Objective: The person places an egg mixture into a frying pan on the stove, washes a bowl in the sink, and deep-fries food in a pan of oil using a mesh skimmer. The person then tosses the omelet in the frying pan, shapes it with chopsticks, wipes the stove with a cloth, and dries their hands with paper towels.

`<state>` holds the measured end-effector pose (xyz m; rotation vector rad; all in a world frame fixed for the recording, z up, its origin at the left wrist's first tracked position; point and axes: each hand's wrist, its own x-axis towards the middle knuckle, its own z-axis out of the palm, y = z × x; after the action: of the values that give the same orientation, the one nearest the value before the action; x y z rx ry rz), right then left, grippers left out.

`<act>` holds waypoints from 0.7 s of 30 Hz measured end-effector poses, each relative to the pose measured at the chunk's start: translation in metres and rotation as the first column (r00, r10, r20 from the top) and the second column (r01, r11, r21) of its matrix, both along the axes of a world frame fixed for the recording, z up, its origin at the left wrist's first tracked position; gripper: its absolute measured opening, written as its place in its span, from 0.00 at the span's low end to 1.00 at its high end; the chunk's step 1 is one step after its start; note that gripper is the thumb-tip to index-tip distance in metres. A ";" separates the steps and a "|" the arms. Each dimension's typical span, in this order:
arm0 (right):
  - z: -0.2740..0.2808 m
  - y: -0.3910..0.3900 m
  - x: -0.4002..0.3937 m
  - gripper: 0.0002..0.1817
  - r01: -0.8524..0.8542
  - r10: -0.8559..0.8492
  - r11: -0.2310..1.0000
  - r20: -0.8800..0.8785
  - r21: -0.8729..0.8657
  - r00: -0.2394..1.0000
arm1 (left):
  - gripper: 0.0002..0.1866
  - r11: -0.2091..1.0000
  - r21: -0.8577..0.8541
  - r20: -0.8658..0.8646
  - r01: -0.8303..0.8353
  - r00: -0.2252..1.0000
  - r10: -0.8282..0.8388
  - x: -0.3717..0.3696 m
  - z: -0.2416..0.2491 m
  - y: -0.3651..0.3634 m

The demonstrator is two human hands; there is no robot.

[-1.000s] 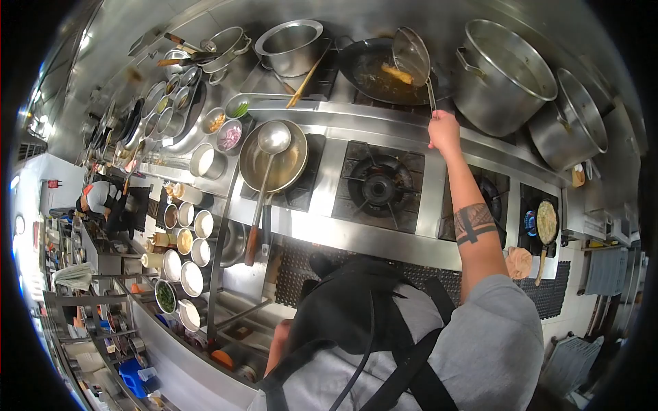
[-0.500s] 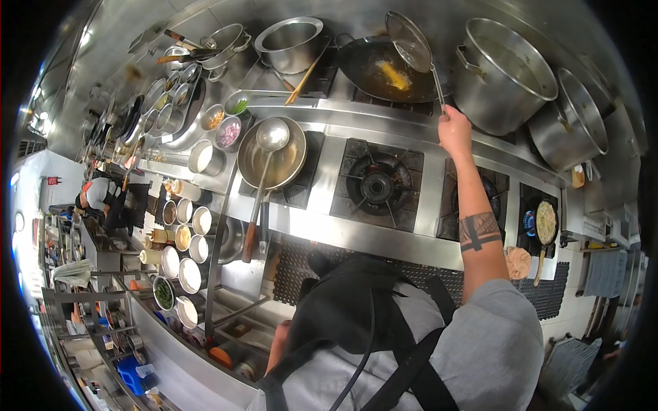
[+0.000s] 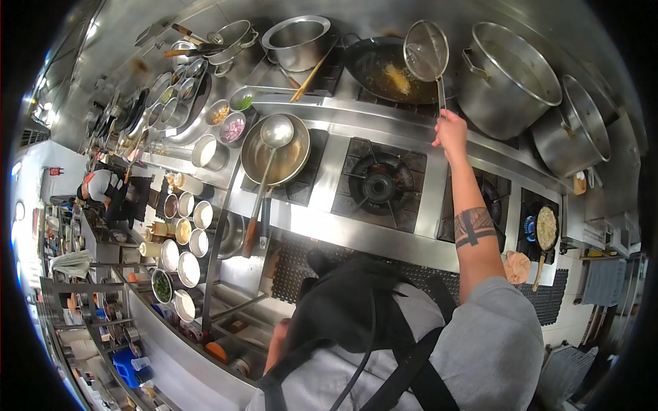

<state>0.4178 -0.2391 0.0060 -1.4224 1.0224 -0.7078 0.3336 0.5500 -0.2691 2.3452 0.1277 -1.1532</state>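
My right hand [image 3: 450, 135] is closed round the handle of a round mesh skimmer [image 3: 426, 51]. The skimmer's mesh is raised over the right side of a dark wok [image 3: 363, 65]. In the wok's oil floats a golden, bubbling piece of food [image 3: 397, 79]. At the lower middle, only a small part of my left hand [image 3: 280, 331] shows beside my apron, and its fingers are hidden.
Tall steel pots [image 3: 507, 82] stand right of the wok. A pan [image 3: 298, 161] with a ladle [image 3: 277, 131] across it rests on the left burner. At the right, a small pan of food [image 3: 546, 229] sits by a blue flame. Left are several white tubs [image 3: 188, 268].
The skimmer has turned so its mesh faces me more, and it has shifted slightly right. My right hand has moved little. The food in the wok bubbles and looks more broken up.
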 end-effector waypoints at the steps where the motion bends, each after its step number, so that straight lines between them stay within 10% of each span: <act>1: 0.000 -0.001 -0.001 0.24 0.000 0.000 1.000 -0.001 0.001 1.000 | 0.25 1.000 0.006 -0.011 -0.015 1.000 0.015 0.000 0.007 -0.004; 7: -0.008 -0.007 -0.003 0.26 -0.033 0.006 0.986 -0.162 -0.164 0.987 | 0.25 0.999 -0.046 0.003 0.007 1.000 -0.007 0.000 0.003 0.001; 15: -0.009 -0.013 0.019 0.03 -0.207 0.105 0.871 0.243 0.445 0.964 | 0.24 0.978 -0.148 0.091 0.146 0.987 -0.133 0.010 -0.017 0.014; 21: -0.001 -0.028 0.018 0.06 -0.276 0.065 0.794 0.375 0.542 0.925 | 0.22 0.996 -0.074 -0.002 -0.051 0.999 0.051 0.015 0.009 -0.007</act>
<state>0.4358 -0.2668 0.0048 -0.7963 0.7317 -0.4207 0.3484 0.5432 -0.2598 2.2637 0.1419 -1.1145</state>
